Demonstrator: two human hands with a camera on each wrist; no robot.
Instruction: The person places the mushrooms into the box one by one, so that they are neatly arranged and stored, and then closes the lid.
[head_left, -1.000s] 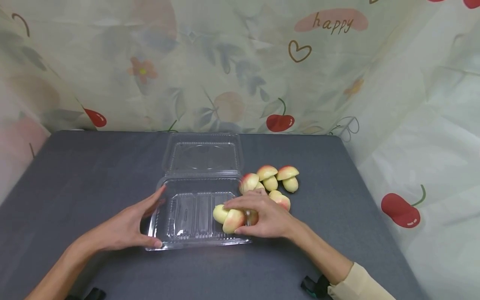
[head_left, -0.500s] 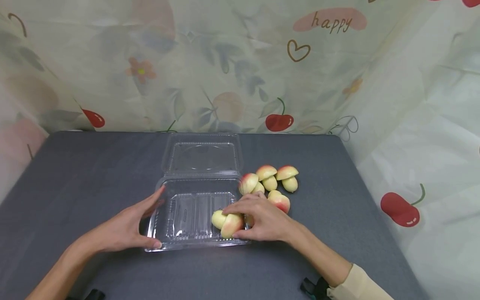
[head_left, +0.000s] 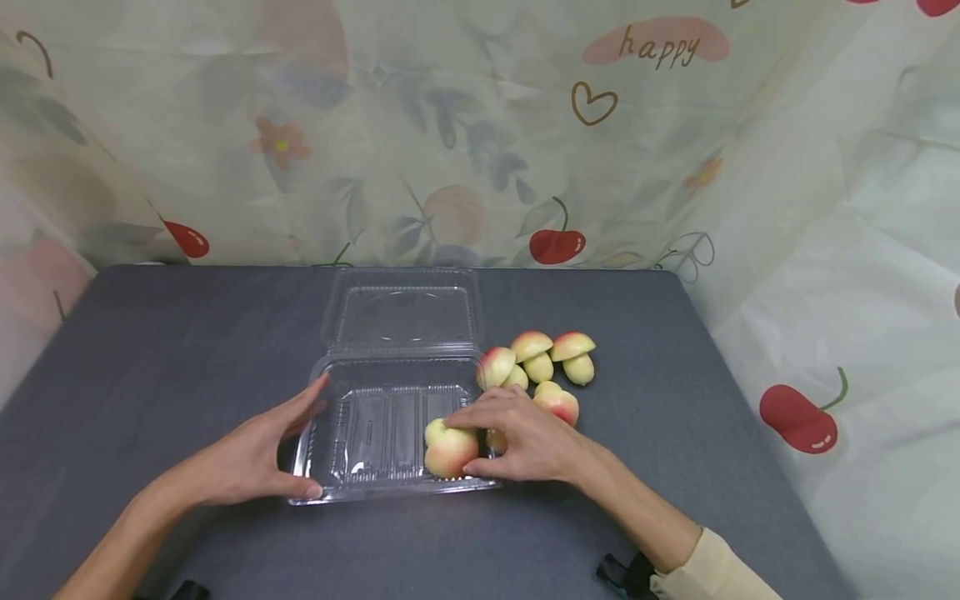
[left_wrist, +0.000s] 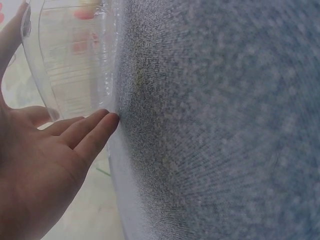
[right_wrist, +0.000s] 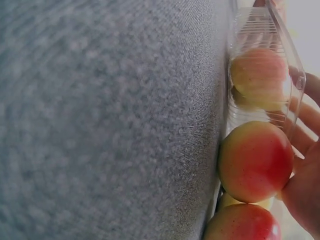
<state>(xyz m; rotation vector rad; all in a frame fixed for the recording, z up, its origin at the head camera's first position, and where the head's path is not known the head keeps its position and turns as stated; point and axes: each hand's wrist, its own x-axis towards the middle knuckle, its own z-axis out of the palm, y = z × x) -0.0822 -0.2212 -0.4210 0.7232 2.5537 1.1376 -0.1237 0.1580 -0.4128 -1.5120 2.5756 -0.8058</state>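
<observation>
A clear plastic clamshell box [head_left: 375,483] lies open on the table. My left hand [head_left: 251,458] spans its left end with fairly straight fingers; thumb and fingertips touch the rim near the two left corners. In the left wrist view the box wall [left_wrist: 70,60] stands between thumb and fingers. My right hand [head_left: 528,437] reaches over the right rim and holds a yellow and red mushroom [head_left: 452,454] inside the box, at the right front. Through the wall that mushroom [right_wrist: 260,75] shows in the right wrist view. Another mushroom [right_wrist: 256,161] lies outside the box, beneath my right palm.
Several more mushrooms stand right of the box: one at the back right [head_left: 573,357], one beside it [head_left: 534,354], one by the box's corner [head_left: 497,367] and one behind my right hand [head_left: 557,402]. The box's lid [head_left: 405,312] lies folded back. A printed curtain [head_left: 450,125] hangs behind the grey table [head_left: 187,333].
The mushroom in my right fingers has turned and shifted slightly left and toward the front of the box. My right hand has moved slightly nearer the front; the left has stayed put.
</observation>
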